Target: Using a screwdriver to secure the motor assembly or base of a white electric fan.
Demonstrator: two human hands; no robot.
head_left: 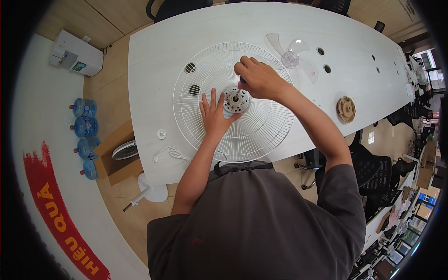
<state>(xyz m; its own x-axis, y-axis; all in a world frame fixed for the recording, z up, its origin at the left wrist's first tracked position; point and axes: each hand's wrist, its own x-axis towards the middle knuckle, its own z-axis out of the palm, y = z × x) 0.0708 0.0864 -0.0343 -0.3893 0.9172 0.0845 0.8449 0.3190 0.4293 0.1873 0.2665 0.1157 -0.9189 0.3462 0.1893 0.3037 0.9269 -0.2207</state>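
A white wire fan guard (196,128) lies on the white table with a round hub and motor plate (236,105) at its centre. My right hand (256,77) is closed on a screwdriver (242,80) with a dark handle, its shaft pointing down onto the hub. Fingers spread, my left hand (216,114) rests on the guard around the left and lower side of the hub.
On the table (154,70) are a clear fan blade (290,59), a brown round part (346,109), a small white cap (161,134) and a white cable (172,151). A cardboard box (107,165), stand (154,189), water bottles (85,126) and black chairs (375,170) surround it.
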